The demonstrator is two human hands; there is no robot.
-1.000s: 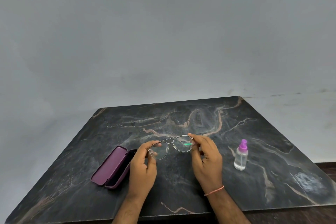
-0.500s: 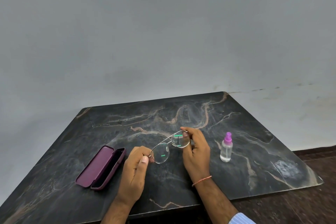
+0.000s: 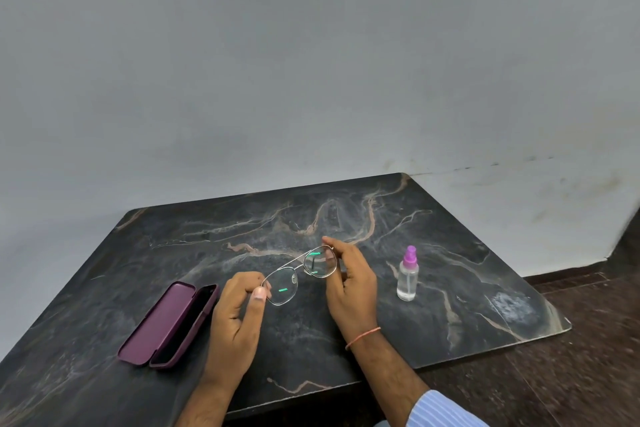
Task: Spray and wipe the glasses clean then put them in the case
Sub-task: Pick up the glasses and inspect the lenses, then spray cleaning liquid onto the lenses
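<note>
— Centrally, above the dark marbled stone worktop point(image 3: 433, 246): thin silver wire-rimmed glasses point(image 3: 299, 274) with clear lenses, held off the surface, tilted, the right lens higher and farther than the left.

— And the hands?

— Both gripping the frame. Left hand point(image 3: 239, 315) at about seven o'clock from the glasses, thumb and curled fingers pinching the outer edge of the left lens rim. Right hand point(image 3: 349, 284) at about three o'clock, fingers curled round the outer edge of the right lens; thin orange thread bracelet point(image 3: 362, 337) on that wrist, striped blue sleeve cuff point(image 3: 446, 409) lower down.

— Elsewhere on the worktop?

— At nine o'clock from the left hand, lying just beside it: oblong purple hard-shell glasses case point(image 3: 169, 324), hinged open, lid flat to the left, dark interior facing up. At three o'clock from the right hand, near but apart: small clear plastic spray bottle point(image 3: 408, 274) with a pink-purple nozzle, standing upright. Behind, at twelve o'clock: plain grey wall point(image 3: 311, 62). At four o'clock, past the worktop's edge: dark reddish floor point(image 3: 588, 357).
</note>
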